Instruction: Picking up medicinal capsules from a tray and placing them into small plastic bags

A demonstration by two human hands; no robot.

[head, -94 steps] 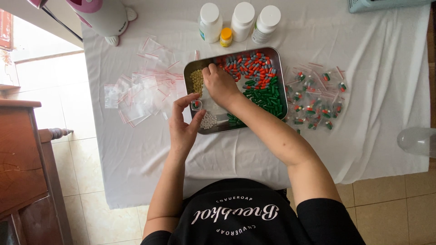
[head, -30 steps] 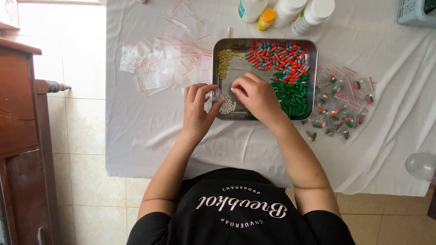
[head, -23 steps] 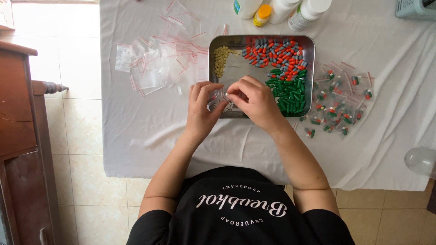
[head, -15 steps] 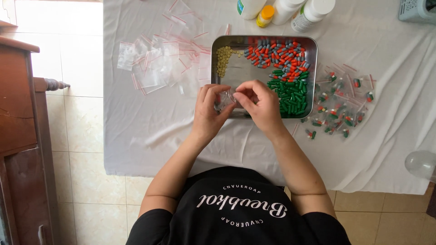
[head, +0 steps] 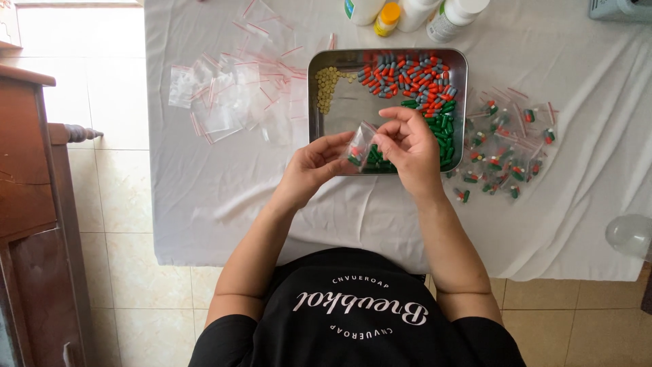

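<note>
My left hand (head: 309,166) and my right hand (head: 411,149) pinch a small clear zip bag (head: 358,145) between them, over the near edge of a metal tray (head: 343,117). The bag holds a few capsules, red and green showing. In the tray lie yellow tablets (head: 325,86) at the back left, red-and-grey capsules (head: 404,73) at the back and green capsules (head: 445,122) on the right, partly hidden by my right hand.
Empty clear zip bags (head: 231,95) are scattered left of the tray. Several filled bags (head: 506,146) lie to its right. White pill bottles (head: 445,17) and a small yellow-capped one (head: 387,18) stand behind it. A wooden cabinet (head: 30,204) stands at the left, beside the white-clothed table (head: 217,204).
Both hands lifted from the white tablets at the tray's near corner and came together on the small bag, raising it so its capsules show. Earlier my right hand was picking at the tray's back.
</note>
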